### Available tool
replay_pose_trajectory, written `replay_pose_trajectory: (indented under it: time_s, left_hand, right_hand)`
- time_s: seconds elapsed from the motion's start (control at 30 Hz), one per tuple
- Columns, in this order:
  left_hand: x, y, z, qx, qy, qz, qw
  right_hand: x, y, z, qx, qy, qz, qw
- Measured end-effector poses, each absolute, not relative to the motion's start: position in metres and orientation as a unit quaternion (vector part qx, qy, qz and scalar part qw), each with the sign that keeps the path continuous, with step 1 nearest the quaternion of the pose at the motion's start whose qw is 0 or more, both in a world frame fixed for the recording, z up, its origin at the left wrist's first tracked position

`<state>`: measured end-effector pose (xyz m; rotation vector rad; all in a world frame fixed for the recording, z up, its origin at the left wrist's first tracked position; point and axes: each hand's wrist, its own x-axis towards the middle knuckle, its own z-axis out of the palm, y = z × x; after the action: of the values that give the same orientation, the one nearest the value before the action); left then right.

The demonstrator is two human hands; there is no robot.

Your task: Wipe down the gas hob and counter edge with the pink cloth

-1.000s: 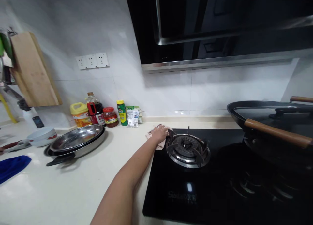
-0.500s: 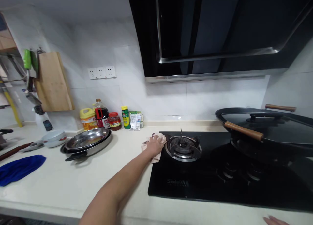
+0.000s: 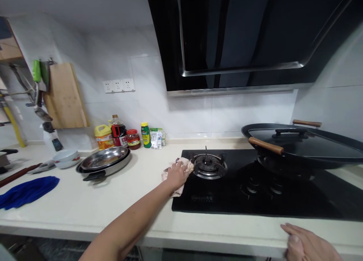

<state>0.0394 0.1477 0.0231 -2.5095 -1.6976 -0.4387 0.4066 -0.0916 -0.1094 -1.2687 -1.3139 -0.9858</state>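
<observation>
My left hand [image 3: 177,175] presses a crumpled pale pink cloth [image 3: 166,173] down where the counter meets the left edge of the black glass gas stove [image 3: 227,200]. The fingers bend over the cloth, just left of the bare gas burner [image 3: 209,165]. At the lower right, my right hand [image 3: 307,243] is by the counter's front edge, fingers stretched out and nothing in it. A black wok [image 3: 297,157] with a glass lid and wooden handles sits over the right burner.
Left on the counter [image 3: 119,200] are stacked steel pans [image 3: 106,159], a white bowl [image 3: 66,159] and a blue cloth [image 3: 31,191]. Several sauce bottles and jars [image 3: 133,139] line the wall. The black range hood [image 3: 232,38] hangs overhead.
My left hand and the cloth have slid slightly toward me along the stove's left edge. My right hand has come further into view. The camera view has shifted a little.
</observation>
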Motion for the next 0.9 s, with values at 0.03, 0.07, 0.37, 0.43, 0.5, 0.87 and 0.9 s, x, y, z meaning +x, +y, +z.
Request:
replay_pose_trajectory:
  time_s: [0.03, 0.07, 0.37, 0.43, 0.5, 0.87, 0.9]
  left_hand:
    - [0.039, 0.143, 0.023, -0.822, -0.55, -0.144, 0.044]
    - [0.038, 0.138, 0.022, -0.825, -0.545, -0.145, 0.048]
    - [0.032, 0.089, 0.022, -0.85, -0.497, -0.157, 0.076]
    - [0.031, 0.08, 0.022, -0.862, -0.475, -0.159, 0.079]
    - [0.032, 0.073, 0.023, -0.872, -0.456, -0.163, 0.075]
    - [0.084, 0.052, 0.029, -0.885, -0.441, -0.124, 0.087]
    - [0.087, 0.049, 0.03, -0.885, -0.442, -0.121, 0.088]
  right_hand:
    - [0.405, -0.091, -0.108, -0.529, -0.541, -0.414, 0.507]
    - [0.404, -0.091, -0.108, -0.53, -0.535, -0.419, 0.508]
    - [0.396, -0.093, -0.105, -0.549, -0.528, -0.413, 0.499]
    - [0.395, -0.093, -0.102, -0.549, -0.525, -0.418, 0.498]
    - [0.393, -0.092, -0.1, -0.548, -0.519, -0.424, 0.501]
    - [0.392, -0.09, -0.102, -0.545, -0.513, -0.428, 0.507]
    - [0.393, -0.09, -0.102, -0.545, -0.514, -0.43, 0.505]
